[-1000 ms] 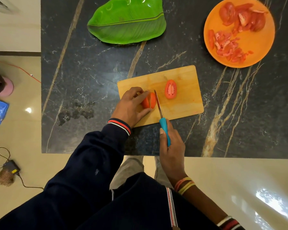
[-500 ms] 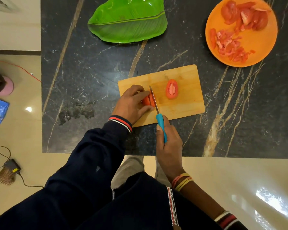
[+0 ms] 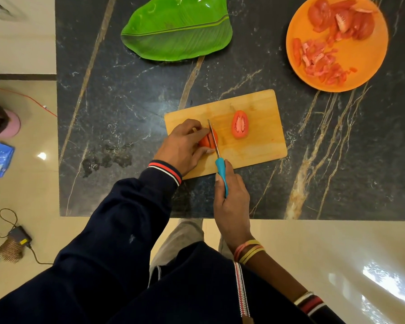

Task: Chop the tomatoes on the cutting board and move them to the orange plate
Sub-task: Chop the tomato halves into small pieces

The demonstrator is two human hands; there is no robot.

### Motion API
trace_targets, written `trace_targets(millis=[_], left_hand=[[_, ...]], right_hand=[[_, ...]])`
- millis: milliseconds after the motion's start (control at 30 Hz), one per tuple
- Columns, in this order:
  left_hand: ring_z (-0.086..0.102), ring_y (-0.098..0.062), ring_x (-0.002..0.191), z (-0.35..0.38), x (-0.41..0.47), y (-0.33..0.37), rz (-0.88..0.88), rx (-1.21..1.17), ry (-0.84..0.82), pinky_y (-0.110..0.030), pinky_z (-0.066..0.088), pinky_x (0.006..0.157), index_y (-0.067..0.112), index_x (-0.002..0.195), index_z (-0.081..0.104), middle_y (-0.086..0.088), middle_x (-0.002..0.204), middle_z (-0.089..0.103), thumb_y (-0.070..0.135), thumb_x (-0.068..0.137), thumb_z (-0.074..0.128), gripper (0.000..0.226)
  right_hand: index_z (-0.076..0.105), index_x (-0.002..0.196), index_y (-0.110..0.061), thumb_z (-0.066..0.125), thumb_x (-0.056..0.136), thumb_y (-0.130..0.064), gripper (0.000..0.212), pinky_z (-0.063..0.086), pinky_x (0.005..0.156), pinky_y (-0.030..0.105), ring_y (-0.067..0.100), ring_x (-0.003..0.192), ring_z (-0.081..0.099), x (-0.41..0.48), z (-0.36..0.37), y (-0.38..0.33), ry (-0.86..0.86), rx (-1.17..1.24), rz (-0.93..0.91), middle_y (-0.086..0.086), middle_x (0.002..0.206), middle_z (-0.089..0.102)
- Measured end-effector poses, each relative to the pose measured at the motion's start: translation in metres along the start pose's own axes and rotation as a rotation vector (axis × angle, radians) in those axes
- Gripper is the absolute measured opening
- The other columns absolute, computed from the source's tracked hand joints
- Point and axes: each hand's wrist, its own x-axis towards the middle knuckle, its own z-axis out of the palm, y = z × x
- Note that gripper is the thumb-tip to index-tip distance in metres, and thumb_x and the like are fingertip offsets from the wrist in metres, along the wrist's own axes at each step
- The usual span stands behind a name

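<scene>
Hands at work on a wooden cutting board [image 3: 262, 141] lying near the front edge of a black marble tabletop [image 3: 126, 101]. Left grip [image 3: 185, 146] pins a tomato half [image 3: 204, 142] at the board's left end, fingers curled over it. Right grip [image 3: 230, 197] is wrapped round the teal handle of a knife [image 3: 221, 170]. The blade lies across the half w/ red showing on either side, tip pointing away from the person. A second tomato half [image 3: 239, 124] lies cut-face up nearer the board's ctr, apart from the blade. The orange plate [image 3: 365, 66] sits at the tabletop's far right corner, well apart from the board, w/ chopped tomato pieces [image 3: 323, 64] & larger slices [image 3: 341, 19] on it. A green leaf-shaped plate [image 3: 178, 29] lies by the far edge, left of ctr.
</scene>
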Motion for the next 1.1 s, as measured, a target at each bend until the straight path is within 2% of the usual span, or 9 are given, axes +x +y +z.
trace_targets(millis=[133, 267, 433, 567, 733, 867, 1000, 1100], left_hand=[[0.059, -0.027, 0.095, 0.0, 0.0, 0.0, 0.007, 0.005, 0.009, -0.035, 0.055, 0.079, 0.009, 0.118, 0.065, -0.013, 0.113, 0.057, 0.032, 0.084, 0.071, 0.041], [0.059, -0.026, 0.093, -0.001, 0.001, 0.0, 0.007, 0.007, -0.001, -0.034, 0.055, 0.077, 0.009, 0.118, 0.066, -0.012, 0.114, 0.057, 0.031, 0.084, 0.071, 0.04], [0.06, -0.027, 0.093, -0.002, 0.001, 0.002, 0.003, 0.01, -0.003, -0.035, 0.055, 0.079, 0.009, 0.118, 0.065, -0.013, 0.115, 0.057, 0.028, 0.083, 0.072, 0.04], [0.059, -0.028, 0.096, -0.002, 0.001, 0.001, 0.001, 0.009, -0.013, -0.037, 0.055, 0.081, 0.01, 0.119, 0.065, -0.013, 0.117, 0.057, 0.032, 0.084, 0.071, 0.042], [0.06, -0.027, 0.096, -0.003, 0.002, 0.0, -0.01, 0.005, -0.023, -0.037, 0.056, 0.08, 0.011, 0.119, 0.065, -0.012, 0.118, 0.056, 0.029, 0.085, 0.072, 0.04], [0.059, -0.028, 0.098, -0.002, 0.001, 0.001, -0.018, 0.004, -0.028, -0.038, 0.055, 0.082, 0.011, 0.12, 0.066, -0.012, 0.119, 0.055, 0.029, 0.085, 0.071, 0.039], [0.059, -0.028, 0.097, -0.002, 0.001, 0.002, -0.029, 0.002, -0.023, -0.038, 0.056, 0.081, 0.012, 0.12, 0.065, -0.011, 0.119, 0.055, 0.027, 0.085, 0.07, 0.038], [0.058, -0.026, 0.098, -0.002, 0.0, 0.002, -0.053, -0.001, -0.031, -0.039, 0.056, 0.081, 0.013, 0.123, 0.063, -0.011, 0.12, 0.054, 0.028, 0.085, 0.071, 0.041]], right_hand=[[0.035, 0.153, -0.016, 0.038, 0.105, -0.033, 0.051, 0.043, 0.073, 0.01, 0.005, 0.09, 0.05, -0.002, -0.001, 0.001, -0.008, -0.007, 0.009, 0.004, 0.116, 0.053], [0.034, 0.153, -0.018, 0.038, 0.105, -0.035, 0.051, 0.042, 0.076, 0.005, 0.003, 0.094, 0.049, -0.003, -0.003, 0.002, -0.012, -0.003, 0.012, 0.002, 0.121, 0.053], [0.034, 0.154, -0.017, 0.037, 0.106, -0.034, 0.051, 0.042, 0.068, 0.009, 0.007, 0.085, 0.05, -0.007, -0.005, 0.007, -0.035, -0.033, 0.016, 0.002, 0.115, 0.053], [0.036, 0.153, -0.015, 0.038, 0.106, -0.031, 0.049, 0.04, 0.076, 0.004, 0.003, 0.093, 0.049, -0.015, -0.008, 0.015, -0.044, -0.038, 0.008, 0.002, 0.118, 0.054], [0.036, 0.152, -0.014, 0.032, 0.103, -0.039, 0.056, 0.041, 0.074, 0.004, 0.004, 0.093, 0.049, -0.018, -0.008, 0.02, -0.052, -0.062, 0.016, 0.002, 0.115, 0.053], [0.034, 0.153, -0.017, 0.035, 0.104, -0.036, 0.052, 0.041, 0.073, 0.003, 0.005, 0.096, 0.05, -0.026, -0.011, 0.026, -0.071, -0.074, 0.035, -0.001, 0.119, 0.052], [0.033, 0.153, -0.02, 0.033, 0.105, -0.04, 0.052, 0.042, 0.072, 0.01, 0.003, 0.089, 0.052, -0.045, -0.021, 0.036, -0.099, -0.074, 0.041, -0.004, 0.11, 0.052], [0.04, 0.149, -0.014, 0.037, 0.101, -0.041, 0.055, 0.042, 0.073, 0.006, -0.002, 0.092, 0.053, -0.052, -0.035, 0.035, -0.074, -0.036, 0.019, -0.004, 0.103, 0.055]])
